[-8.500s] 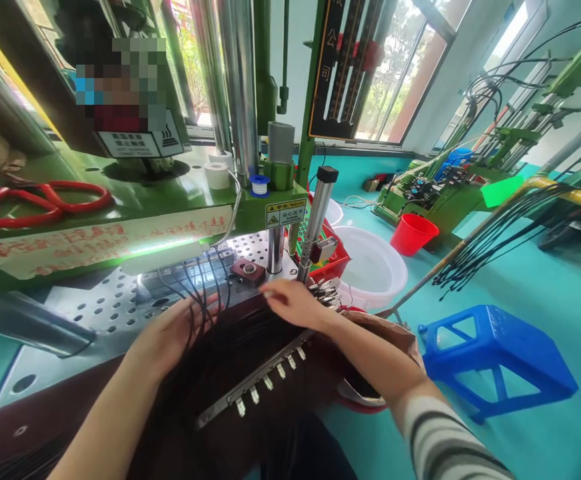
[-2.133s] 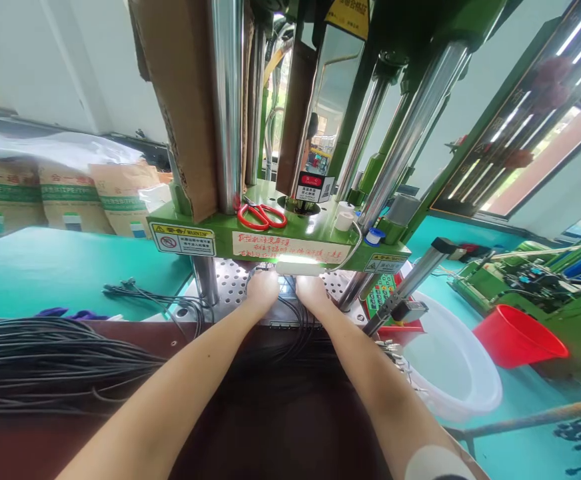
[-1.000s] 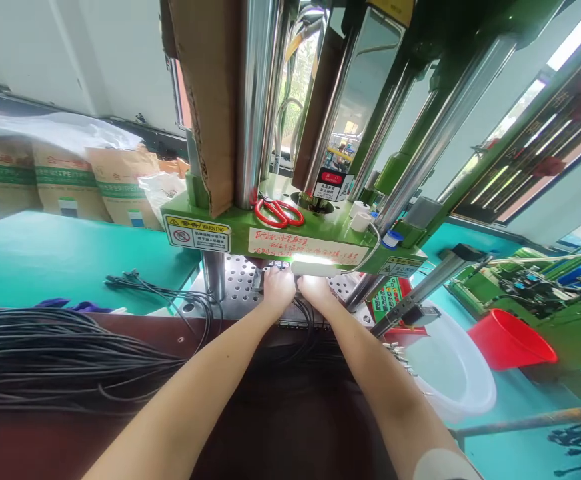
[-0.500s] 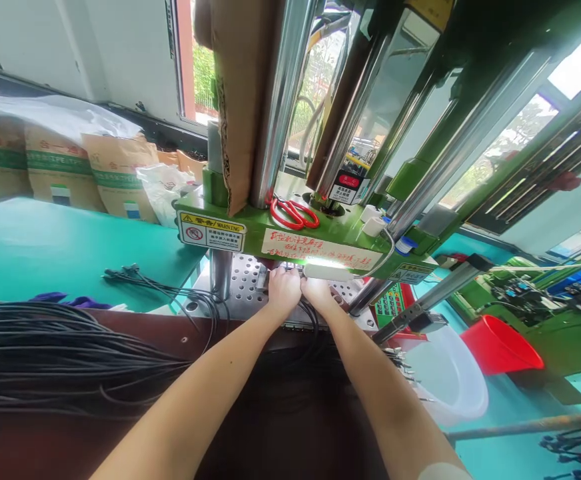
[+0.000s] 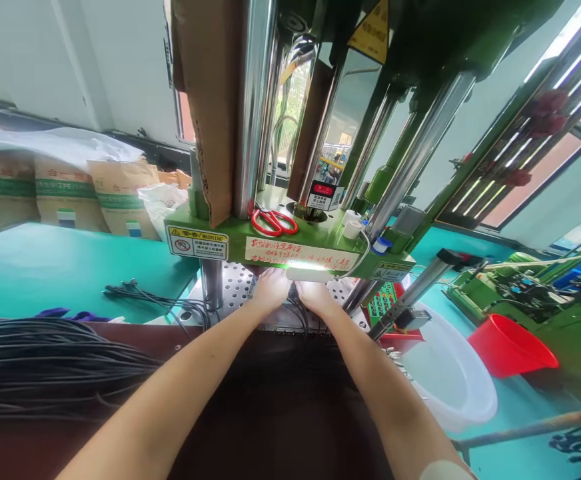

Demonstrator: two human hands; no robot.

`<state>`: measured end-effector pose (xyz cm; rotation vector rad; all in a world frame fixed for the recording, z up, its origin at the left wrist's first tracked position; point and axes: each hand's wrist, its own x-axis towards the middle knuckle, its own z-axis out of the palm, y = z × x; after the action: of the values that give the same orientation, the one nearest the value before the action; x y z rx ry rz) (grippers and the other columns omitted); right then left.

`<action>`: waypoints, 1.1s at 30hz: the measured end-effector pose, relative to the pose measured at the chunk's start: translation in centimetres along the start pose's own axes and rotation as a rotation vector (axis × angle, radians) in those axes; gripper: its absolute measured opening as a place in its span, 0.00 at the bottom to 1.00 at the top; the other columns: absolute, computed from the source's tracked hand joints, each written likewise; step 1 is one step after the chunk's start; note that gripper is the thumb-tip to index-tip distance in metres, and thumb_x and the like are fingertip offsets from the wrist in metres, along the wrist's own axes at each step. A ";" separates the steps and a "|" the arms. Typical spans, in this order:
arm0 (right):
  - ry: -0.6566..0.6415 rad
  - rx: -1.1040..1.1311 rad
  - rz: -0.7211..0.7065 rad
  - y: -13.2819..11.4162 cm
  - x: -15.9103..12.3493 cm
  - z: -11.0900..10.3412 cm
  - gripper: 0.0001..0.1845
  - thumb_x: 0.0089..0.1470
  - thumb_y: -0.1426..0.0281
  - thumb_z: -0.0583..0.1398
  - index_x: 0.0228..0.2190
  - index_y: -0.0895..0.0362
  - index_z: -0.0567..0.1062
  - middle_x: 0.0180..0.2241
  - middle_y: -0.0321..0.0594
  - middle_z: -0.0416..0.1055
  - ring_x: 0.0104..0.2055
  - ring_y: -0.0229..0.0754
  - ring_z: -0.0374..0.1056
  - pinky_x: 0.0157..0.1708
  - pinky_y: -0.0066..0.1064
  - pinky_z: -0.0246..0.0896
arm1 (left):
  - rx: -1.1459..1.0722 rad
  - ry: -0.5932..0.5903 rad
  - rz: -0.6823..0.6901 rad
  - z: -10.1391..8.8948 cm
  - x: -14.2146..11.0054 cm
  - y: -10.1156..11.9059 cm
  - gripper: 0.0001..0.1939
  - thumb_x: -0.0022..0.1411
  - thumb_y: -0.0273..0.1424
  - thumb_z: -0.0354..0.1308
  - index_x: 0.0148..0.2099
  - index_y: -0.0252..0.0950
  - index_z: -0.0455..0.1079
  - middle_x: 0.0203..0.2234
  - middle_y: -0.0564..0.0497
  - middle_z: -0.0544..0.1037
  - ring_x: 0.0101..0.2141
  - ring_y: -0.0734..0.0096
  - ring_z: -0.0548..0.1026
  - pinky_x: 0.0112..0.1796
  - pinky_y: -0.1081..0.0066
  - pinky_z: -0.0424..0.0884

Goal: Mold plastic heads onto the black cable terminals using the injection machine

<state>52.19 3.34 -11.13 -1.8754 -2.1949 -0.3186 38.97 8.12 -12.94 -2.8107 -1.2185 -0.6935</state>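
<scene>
Both my hands reach under the front of a green press (image 5: 205, 222), above its perforated metal plate (image 5: 233, 283). My left hand (image 5: 272, 291) is on the left, knuckles up, with its fingertips hidden beneath the press. Close beside it, a small gap apart, is my right hand (image 5: 314, 295), its fingers hidden behind a lit white lamp (image 5: 310, 274). Black cables (image 5: 298, 315) run out between the hands over the plate's front edge. Whether either hand grips anything is hidden.
Red-handled scissors (image 5: 274, 223) lie on the press ledge. A thick bundle of black cables (image 5: 45, 363) lies at left, with more cable ends (image 5: 130, 289) on the green table. To the right stand a green button panel (image 5: 383, 301), a white tub (image 5: 480, 393) and a red bucket (image 5: 513, 347).
My hands were pressed together and have moved slightly apart, the left one going left and further under the press. The camera view has turned a little, shifting the press leftward.
</scene>
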 end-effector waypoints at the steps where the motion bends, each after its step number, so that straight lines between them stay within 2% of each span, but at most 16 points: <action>1: -0.013 0.004 -0.024 0.4 -0.5 -0.2 0.14 0.59 0.71 0.49 0.39 0.59 0.73 0.39 0.46 0.72 0.45 0.45 0.65 0.51 0.35 0.52 | -0.002 -0.017 0.054 -0.1 -0.2 -0.6 0.17 0.62 0.31 0.41 0.41 0.33 0.71 0.40 0.40 0.74 0.44 0.56 0.69 0.46 0.60 0.60; 5: -0.111 0.046 -0.113 1.3 -1.7 -0.9 0.17 0.57 0.63 0.53 0.45 0.58 0.70 0.44 0.47 0.71 0.49 0.47 0.63 0.52 0.39 0.50 | -0.032 -0.095 0.227 -0.1 -0.7 -2.7 0.17 0.63 0.38 0.43 0.46 0.36 0.68 0.48 0.45 0.71 0.51 0.62 0.65 0.52 0.63 0.55; 8: -0.176 0.096 -0.105 1.3 -1.7 -1.0 0.21 0.58 0.60 0.52 0.47 0.58 0.68 0.46 0.48 0.69 0.50 0.48 0.62 0.52 0.40 0.50 | -0.059 -0.159 0.260 0.1 -0.6 -3.5 0.19 0.64 0.39 0.40 0.46 0.36 0.67 0.47 0.44 0.71 0.52 0.61 0.63 0.53 0.61 0.53; 14: -0.199 0.131 -0.008 1.0 -0.8 -0.4 0.20 0.57 0.58 0.52 0.45 0.57 0.71 0.47 0.46 0.69 0.51 0.47 0.61 0.52 0.37 0.50 | -0.073 -0.217 0.205 0.4 0.1 -3.6 0.23 0.65 0.41 0.36 0.46 0.35 0.67 0.45 0.43 0.72 0.47 0.61 0.67 0.48 0.63 0.59; 21: -0.138 0.131 0.037 0.9 0.0 -0.1 0.16 0.59 0.63 0.50 0.42 0.56 0.73 0.44 0.44 0.71 0.48 0.45 0.63 0.50 0.34 0.52 | -0.081 -0.232 0.135 0.5 0.5 -3.6 0.24 0.64 0.42 0.36 0.50 0.36 0.66 0.43 0.43 0.74 0.46 0.61 0.68 0.46 0.65 0.61; 25: -0.127 0.114 0.044 1.7 -1.1 -0.6 0.16 0.61 0.67 0.48 0.39 0.59 0.73 0.41 0.46 0.72 0.47 0.45 0.63 0.50 0.35 0.51 | -0.099 -0.235 0.103 0.0 -0.1 -4.8 0.26 0.62 0.45 0.38 0.56 0.37 0.59 0.50 0.43 0.69 0.48 0.61 0.67 0.46 0.65 0.61; 27: -0.139 0.110 0.036 2.2 -1.8 -0.7 0.16 0.60 0.67 0.49 0.39 0.61 0.73 0.41 0.48 0.72 0.46 0.45 0.63 0.50 0.35 0.50 | -0.115 -0.245 0.125 -0.3 -0.6 -5.4 0.25 0.62 0.45 0.38 0.55 0.39 0.59 0.53 0.45 0.66 0.49 0.61 0.66 0.47 0.64 0.60; 30: -0.163 0.110 0.025 2.7 -2.2 -0.5 0.16 0.60 0.65 0.50 0.40 0.62 0.72 0.40 0.48 0.72 0.46 0.45 0.63 0.50 0.35 0.50 | -0.100 -0.248 0.142 -0.3 -1.2 -5.7 0.24 0.62 0.45 0.38 0.53 0.36 0.61 0.52 0.43 0.66 0.50 0.59 0.66 0.48 0.63 0.59; 33: -0.184 0.112 0.033 2.8 -2.1 -0.1 0.17 0.59 0.63 0.51 0.40 0.62 0.73 0.39 0.48 0.72 0.46 0.46 0.64 0.50 0.35 0.50 | -0.085 -0.227 0.108 0.1 -1.4 -5.6 0.28 0.61 0.46 0.40 0.56 0.33 0.59 0.53 0.39 0.65 0.51 0.55 0.65 0.46 0.63 0.61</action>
<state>55.28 1.79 -11.64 -1.9458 -2.2418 -0.0159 34.30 11.11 -14.53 -3.0683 -1.0762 -0.4402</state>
